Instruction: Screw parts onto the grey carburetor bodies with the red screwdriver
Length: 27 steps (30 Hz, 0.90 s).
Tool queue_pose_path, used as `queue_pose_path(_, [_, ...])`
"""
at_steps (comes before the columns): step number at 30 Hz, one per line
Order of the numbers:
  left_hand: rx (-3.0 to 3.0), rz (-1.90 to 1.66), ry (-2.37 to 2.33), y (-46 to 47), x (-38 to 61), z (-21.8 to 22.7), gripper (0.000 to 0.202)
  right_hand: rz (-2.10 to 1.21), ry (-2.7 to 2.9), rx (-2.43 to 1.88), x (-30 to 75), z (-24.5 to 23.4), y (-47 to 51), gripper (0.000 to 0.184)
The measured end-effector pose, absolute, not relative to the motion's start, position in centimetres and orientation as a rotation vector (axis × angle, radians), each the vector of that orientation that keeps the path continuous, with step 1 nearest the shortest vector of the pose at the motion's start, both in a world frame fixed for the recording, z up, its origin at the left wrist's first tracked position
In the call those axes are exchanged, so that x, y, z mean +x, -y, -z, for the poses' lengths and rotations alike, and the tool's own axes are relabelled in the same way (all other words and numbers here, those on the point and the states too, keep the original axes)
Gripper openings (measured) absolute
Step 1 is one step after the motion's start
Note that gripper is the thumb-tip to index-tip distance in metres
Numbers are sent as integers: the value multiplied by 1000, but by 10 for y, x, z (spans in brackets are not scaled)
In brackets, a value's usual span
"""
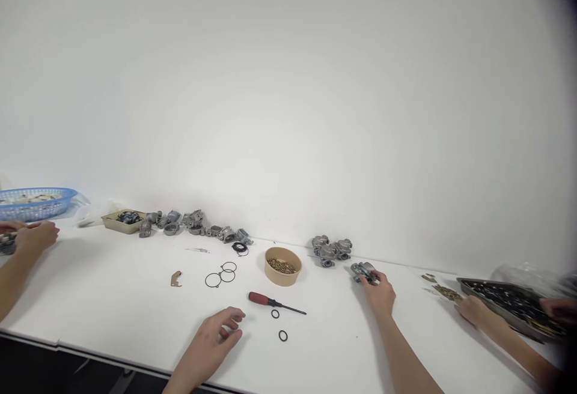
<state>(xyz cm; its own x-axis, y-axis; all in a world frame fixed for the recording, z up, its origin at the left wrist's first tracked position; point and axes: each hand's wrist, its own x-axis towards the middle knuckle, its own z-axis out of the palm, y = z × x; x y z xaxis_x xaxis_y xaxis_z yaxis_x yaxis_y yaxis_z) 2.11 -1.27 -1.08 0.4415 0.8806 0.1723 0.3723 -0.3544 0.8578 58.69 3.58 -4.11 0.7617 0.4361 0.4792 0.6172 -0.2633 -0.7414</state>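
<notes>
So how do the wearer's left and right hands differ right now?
Hold: the left hand holds nothing; the right hand has thumb and fingers on a grey metal part.
Place: the left hand is nearer the table's front edge, beside the red-handled screwdriver; the right hand is farther in, toward the wall.
Shared: both are bare and over the white table.

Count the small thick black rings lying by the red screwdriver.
2. One ring lies just below the screwdriver in the picture; the second ring lies lower and slightly right. Neither is hidden.
</notes>
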Motion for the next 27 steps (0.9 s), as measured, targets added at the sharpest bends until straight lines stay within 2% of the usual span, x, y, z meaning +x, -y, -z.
queue_pose_path(27, [1962, -841, -1038, 15, 21, 4, 29, 183, 659, -1947, 576, 27, -22, 56])
